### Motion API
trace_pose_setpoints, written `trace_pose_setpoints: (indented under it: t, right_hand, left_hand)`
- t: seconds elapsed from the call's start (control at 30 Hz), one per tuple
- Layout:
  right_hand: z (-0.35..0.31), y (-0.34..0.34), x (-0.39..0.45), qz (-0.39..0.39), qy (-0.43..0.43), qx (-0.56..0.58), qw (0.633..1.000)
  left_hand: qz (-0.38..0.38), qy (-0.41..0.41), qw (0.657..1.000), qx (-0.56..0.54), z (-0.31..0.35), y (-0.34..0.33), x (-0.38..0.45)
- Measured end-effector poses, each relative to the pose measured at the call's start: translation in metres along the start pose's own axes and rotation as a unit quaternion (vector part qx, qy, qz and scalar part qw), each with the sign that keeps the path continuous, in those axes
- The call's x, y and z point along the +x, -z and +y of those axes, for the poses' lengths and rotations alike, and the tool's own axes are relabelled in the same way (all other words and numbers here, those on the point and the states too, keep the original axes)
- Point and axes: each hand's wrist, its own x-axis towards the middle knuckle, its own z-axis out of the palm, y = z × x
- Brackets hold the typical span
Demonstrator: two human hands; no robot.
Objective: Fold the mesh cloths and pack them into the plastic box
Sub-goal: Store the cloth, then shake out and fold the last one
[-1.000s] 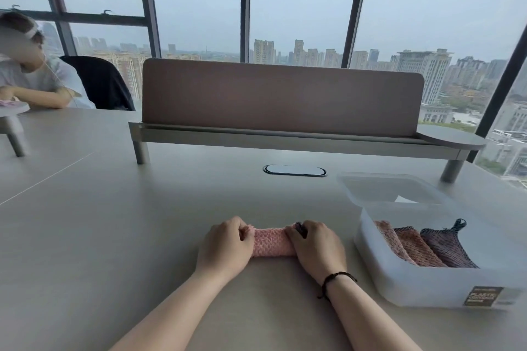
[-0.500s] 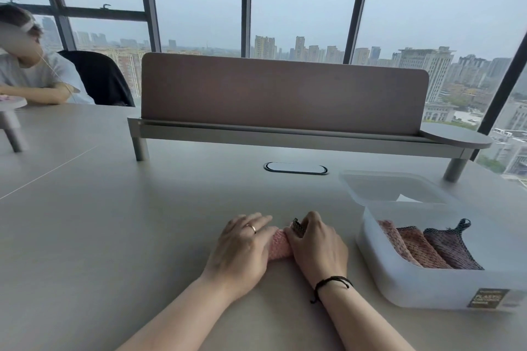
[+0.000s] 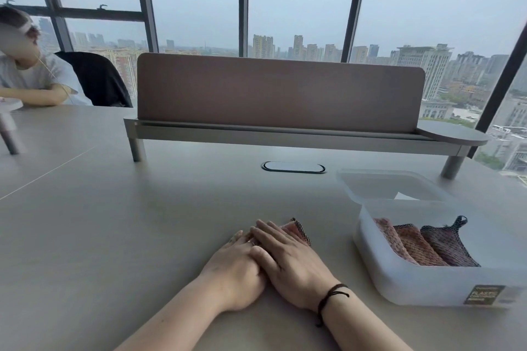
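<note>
tabletop [image 3: 114,236], folded pink mesh cloth [image 3: 296,230]

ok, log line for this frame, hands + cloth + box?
left hand: flat | right hand: flat, over left | pink mesh cloth: folded, pressed on table | plastic box: open, three cloths inside

Grey desk [image 3: 114,222], tall skyline windows [image 3: 299,8]

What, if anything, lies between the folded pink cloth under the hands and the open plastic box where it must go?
Nothing visible. The pink mesh cloth lies under both flat hands, right hand over left hand. Only bare table separates it from the plastic box, which stands open with the lid behind it. Three folded cloths fill its near part.
</note>
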Motion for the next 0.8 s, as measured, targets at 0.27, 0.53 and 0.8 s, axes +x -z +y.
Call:
trace_pose_setpoints:
  t: [0.27,0.53,0.8]
  right_hand:
    - [0.0,0.005,0.002,-0.058,-0.085,-0.018,0.995]
    - [0.009,0.004,0.007,-0.064,-0.117,-0.035,0.99]
    - [0.013,-0.001,0.009,-0.051,-0.141,-0.041,0.988]
  left_hand:
    - [-0.012,0.024,0.999,-0.026,-0.001,-0.004,0.0]
    - [-0.002,0.047,0.999,-0.026,0.004,-0.006,-0.001]
    - [0.005,0.069,0.997,-0.034,0.006,-0.005,-0.004]
